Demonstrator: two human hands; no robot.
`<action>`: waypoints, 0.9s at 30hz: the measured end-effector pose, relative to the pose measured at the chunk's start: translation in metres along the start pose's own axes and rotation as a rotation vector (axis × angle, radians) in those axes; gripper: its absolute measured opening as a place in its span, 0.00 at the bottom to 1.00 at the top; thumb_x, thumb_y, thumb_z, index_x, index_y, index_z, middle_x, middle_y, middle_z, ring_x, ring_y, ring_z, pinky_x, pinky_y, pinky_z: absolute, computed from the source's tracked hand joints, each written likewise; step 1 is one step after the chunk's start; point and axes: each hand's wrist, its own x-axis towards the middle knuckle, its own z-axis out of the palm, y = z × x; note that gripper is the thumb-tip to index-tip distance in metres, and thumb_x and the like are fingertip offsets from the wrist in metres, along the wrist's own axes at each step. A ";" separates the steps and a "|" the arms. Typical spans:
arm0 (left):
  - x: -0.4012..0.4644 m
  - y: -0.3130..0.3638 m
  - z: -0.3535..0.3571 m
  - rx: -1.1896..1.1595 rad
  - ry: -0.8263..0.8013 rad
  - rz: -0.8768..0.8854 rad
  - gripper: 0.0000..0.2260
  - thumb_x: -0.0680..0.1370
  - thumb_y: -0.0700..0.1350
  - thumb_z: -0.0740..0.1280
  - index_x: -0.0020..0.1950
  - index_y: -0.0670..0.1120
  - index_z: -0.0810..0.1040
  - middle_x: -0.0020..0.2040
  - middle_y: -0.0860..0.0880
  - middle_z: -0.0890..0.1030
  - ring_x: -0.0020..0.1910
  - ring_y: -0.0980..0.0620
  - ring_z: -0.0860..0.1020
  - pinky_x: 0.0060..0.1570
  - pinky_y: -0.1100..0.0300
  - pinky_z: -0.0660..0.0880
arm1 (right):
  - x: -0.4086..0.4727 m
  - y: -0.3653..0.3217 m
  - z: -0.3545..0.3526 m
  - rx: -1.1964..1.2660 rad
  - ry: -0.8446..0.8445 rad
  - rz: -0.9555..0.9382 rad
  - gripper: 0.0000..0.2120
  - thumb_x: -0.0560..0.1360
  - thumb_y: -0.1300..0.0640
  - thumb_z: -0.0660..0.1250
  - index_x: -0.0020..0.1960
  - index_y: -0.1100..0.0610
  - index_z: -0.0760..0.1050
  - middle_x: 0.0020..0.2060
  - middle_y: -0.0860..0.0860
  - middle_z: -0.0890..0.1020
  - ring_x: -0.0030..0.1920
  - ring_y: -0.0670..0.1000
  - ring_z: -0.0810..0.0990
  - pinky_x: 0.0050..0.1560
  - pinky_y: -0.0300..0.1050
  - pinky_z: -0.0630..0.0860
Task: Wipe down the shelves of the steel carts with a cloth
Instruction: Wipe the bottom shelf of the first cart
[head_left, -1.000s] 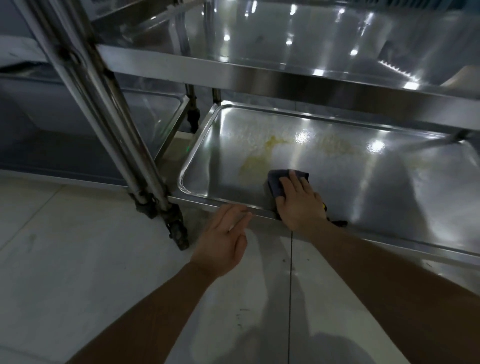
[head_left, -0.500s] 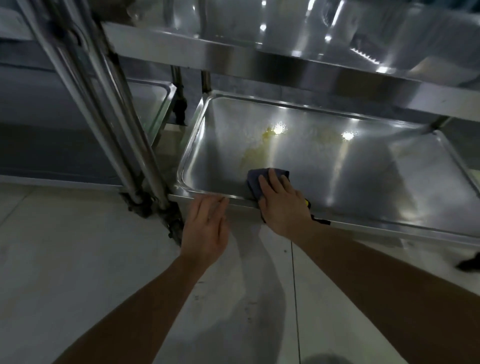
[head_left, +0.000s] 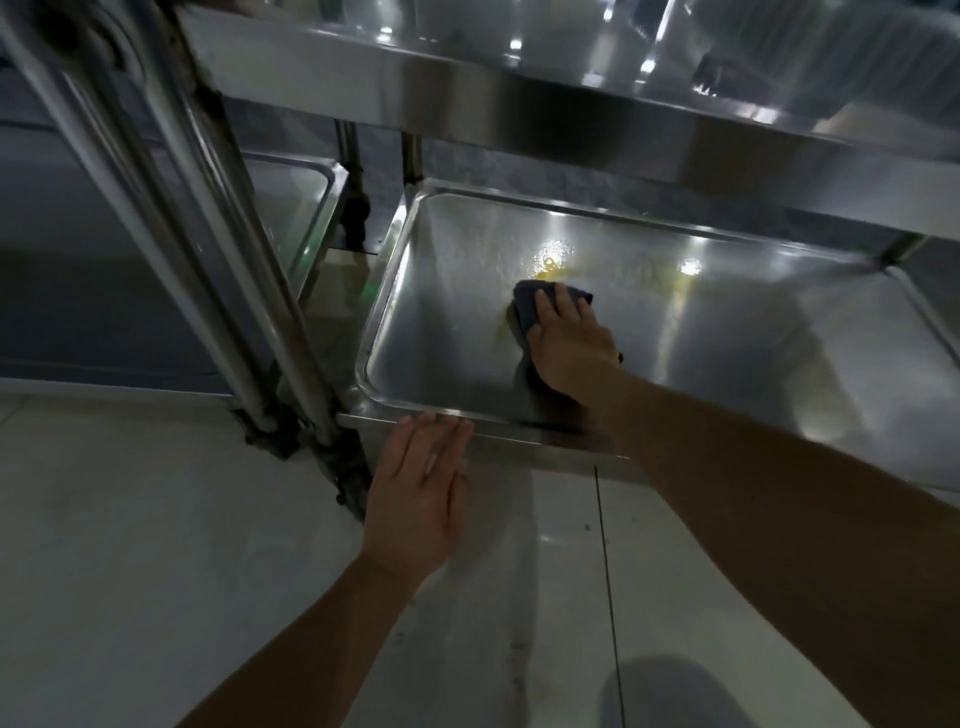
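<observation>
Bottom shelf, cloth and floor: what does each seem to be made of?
Bottom shelf: steel by the look, brushed yet shiny; it throws back bright light spots and has a rolled rim. Cloth under the right hand: soft dark fabric, matte and folded; the fibre cannot be told. Floor: pale glossy tiles, probably ceramic, with a thin dark joint line and faint reflections.
</observation>
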 end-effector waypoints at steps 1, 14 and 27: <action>0.000 -0.001 0.000 -0.003 0.001 0.007 0.19 0.80 0.40 0.59 0.70 0.38 0.77 0.66 0.40 0.79 0.67 0.36 0.76 0.68 0.38 0.70 | 0.010 0.002 -0.001 0.010 0.022 0.011 0.27 0.85 0.47 0.48 0.82 0.52 0.51 0.81 0.53 0.51 0.80 0.61 0.53 0.72 0.63 0.62; 0.003 -0.002 0.001 0.035 0.032 0.024 0.19 0.82 0.43 0.57 0.70 0.39 0.78 0.64 0.43 0.80 0.66 0.39 0.75 0.66 0.41 0.73 | 0.024 -0.028 -0.004 0.083 0.000 -0.004 0.27 0.85 0.47 0.47 0.82 0.49 0.49 0.82 0.51 0.49 0.80 0.59 0.49 0.74 0.61 0.57; 0.017 -0.005 -0.049 0.033 -0.030 -0.027 0.18 0.78 0.38 0.62 0.66 0.38 0.80 0.64 0.39 0.77 0.63 0.37 0.74 0.68 0.45 0.71 | -0.097 -0.038 0.006 0.028 0.014 -0.079 0.26 0.85 0.47 0.47 0.82 0.49 0.50 0.82 0.51 0.48 0.80 0.58 0.50 0.74 0.58 0.58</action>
